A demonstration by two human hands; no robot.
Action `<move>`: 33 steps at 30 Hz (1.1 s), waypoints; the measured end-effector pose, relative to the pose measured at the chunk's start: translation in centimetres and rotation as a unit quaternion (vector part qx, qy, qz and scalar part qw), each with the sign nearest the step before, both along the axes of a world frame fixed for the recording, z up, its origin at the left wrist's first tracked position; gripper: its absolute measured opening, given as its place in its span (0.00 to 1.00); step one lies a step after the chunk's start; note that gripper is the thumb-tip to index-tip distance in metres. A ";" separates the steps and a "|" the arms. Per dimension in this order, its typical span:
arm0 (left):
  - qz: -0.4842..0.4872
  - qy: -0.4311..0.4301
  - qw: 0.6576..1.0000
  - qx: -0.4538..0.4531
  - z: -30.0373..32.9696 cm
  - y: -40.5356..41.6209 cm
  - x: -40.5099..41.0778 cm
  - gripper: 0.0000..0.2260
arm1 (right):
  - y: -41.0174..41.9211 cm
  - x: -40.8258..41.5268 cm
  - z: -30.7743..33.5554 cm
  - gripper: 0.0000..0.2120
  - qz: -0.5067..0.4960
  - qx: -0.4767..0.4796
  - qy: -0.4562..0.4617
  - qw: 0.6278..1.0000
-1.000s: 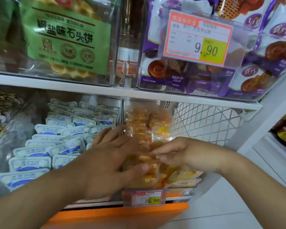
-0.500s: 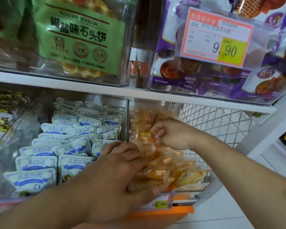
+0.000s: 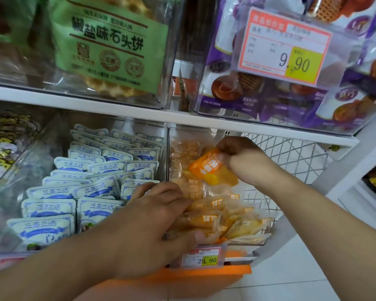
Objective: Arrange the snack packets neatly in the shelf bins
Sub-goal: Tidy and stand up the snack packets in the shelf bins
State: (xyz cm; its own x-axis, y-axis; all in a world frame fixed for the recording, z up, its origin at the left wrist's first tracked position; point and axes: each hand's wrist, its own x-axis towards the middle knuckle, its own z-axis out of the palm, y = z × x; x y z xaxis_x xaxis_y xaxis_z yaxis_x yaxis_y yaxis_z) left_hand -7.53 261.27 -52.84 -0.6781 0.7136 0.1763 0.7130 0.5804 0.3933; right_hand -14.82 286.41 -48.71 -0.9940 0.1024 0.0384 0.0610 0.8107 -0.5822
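A clear shelf bin [image 3: 169, 153] on the lower shelf holds several orange snack packets [image 3: 206, 220] lying in a loose pile. My right hand [image 3: 243, 159] pinches one orange packet [image 3: 213, 168] by its top edge and holds it lifted above the back of the pile. My left hand [image 3: 156, 216] lies over the front of the pile, its fingers curled round the front packets and the thumb pressed against their lower edge.
The bin to the left holds rows of blue-and-white packets [image 3: 89, 177]. A white wire mesh panel [image 3: 291, 161] closes the shelf's right end. Above sit bins of green-labelled biscuits [image 3: 109, 46] and purple packets [image 3: 269, 101]. A price tag [image 3: 201, 258] hangs at the bin's front.
My right hand reached from the middle of the pile to its back and has pulled one orange packet up out of it. My left hand stays on the front packets.
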 end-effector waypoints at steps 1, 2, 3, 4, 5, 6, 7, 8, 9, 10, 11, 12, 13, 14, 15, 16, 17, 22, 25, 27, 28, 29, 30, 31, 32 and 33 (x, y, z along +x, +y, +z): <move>0.002 -0.004 1.000 0.001 0.0 0.0 0.0 0.34 | 0.1 0.5 0.1 0.07 -0.008 -0.030 0.023 0.999; 0.004 -0.005 1.000 0.002 -0.1 0.0 0.0 0.34 | 0.2 1.2 0.3 0.07 -0.017 -0.061 0.045 0.997; 0.006 -0.005 1.000 0.000 0.0 0.1 0.0 0.34 | 0.2 1.9 0.5 0.06 -0.026 -0.096 0.063 0.993; 0.007 -0.008 1.000 -0.002 0.0 0.2 0.1 0.34 | 0.4 2.6 0.6 0.06 -0.032 -0.133 0.077 0.988; 0.010 -0.015 1.000 -0.003 0.1 0.2 0.2 0.34 | 0.5 3.3 0.8 0.07 -0.035 -0.165 0.086 0.982; 0.015 -0.025 1.000 -0.005 0.1 0.3 0.3 0.34 | 0.6 4.1 1.0 0.08 -0.035 -0.189 0.089 0.977; 0.021 -0.034 0.999 -0.004 0.2 0.4 0.3 0.34 | 0.8 5.0 1.3 0.10 -0.028 -0.205 0.090 0.974; 0.028 -0.040 0.999 -0.003 0.2 0.4 0.5 0.34 | 0.9 5.8 1.5 0.13 -0.018 -0.215 0.094 0.972; 0.036 -0.043 0.998 -0.002 0.2 0.3 0.6 0.34 | 1.0 6.7 1.8 0.14 -0.004 -0.218 0.104 0.970; 0.046 -0.051 0.998 -0.002 0.2 0.3 0.7 0.34 | 1.1 7.6 2.1 0.15 0.008 -0.219 0.118 0.969; 0.055 -0.062 0.997 -0.003 0.3 0.4 0.8 0.34 | 1.2 8.7 2.4 0.14 0.021 -0.219 0.133 0.966; 0.058 -0.070 0.996 -0.005 0.4 0.5 0.9 0.34 | 1.3 9.6 2.5 0.13 0.036 -0.224 0.146 0.963; 0.057 -0.074 0.996 -0.006 0.4 0.6 0.9 0.34 | 1.3 10.5 2.5 0.11 0.048 -0.229 0.157 0.959; 0.054 -0.075 0.996 -0.008 0.5 0.8 0.9 0.34 | 1.3 11.1 2.3 0.09 0.055 -0.233 0.161 0.957; 0.053 -0.072 0.996 -0.007 0.7 0.9 1.0 0.34 | 1.4 11.5 2.0 0.08 0.059 -0.231 0.157 0.958; 0.056 -0.073 0.996 -0.004 0.7 1.0 1.0 0.34 | 1.4 11.8 1.5 0.08 0.065 -0.219 0.149 0.962; 0.061 -0.078 0.995 -0.001 0.8 1.1 1.1 0.32 | 1.3 12.0 1.1 0.07 0.073 -0.201 0.136 0.967; 0.075 -0.086 0.993 -0.001 1.2 1.2 1.6 0.28 | 1.5 12.1 -0.7 0.07 0.062 -0.141 0.019 0.988; 0.077 -0.089 0.993 -0.008 1.4 1.3 1.7 0.29 | 1.9 12.1 -0.5 0.07 0.049 -0.106 0.030 0.993; 0.076 -0.090 0.993 -0.013 1.5 1.3 1.7 0.29 | 2.0 12.3 0.4 0.07 0.040 -0.114 0.079 0.990; 0.075 -0.091 0.993 -0.015 1.5 1.3 1.8 0.29 | 2.1 12.4 1.0 0.05 0.040 -0.120 0.100 0.987; 0.075 -0.092 0.993 -0.015 1.6 1.3 1.8 0.29 | 2.2 12.5 1.4 0.04 0.043 -0.111 0.114 0.986; 0.075 -0.096 0.992 -0.018 1.7 1.3 1.7 0.29 | 2.3 12.6 1.8 0.04 0.049 -0.088 0.121 0.988; 0.074 -0.098 0.992 -0.019 1.8 1.3 1.7 0.29 | 2.5 12.6 2.1 0.04 0.053 -0.045 0.115 0.991; 0.072 -0.098 0.992 -0.021 1.9 1.3 1.7 0.29 | 2.7 12.6 2.3 0.03 0.057 0.010 0.097 0.994; 0.070 -0.097 0.993 -0.021 1.8 1.3 1.7 0.29 | 3.0 12.5 2.4 0.05 0.058 0.063 0.068 0.994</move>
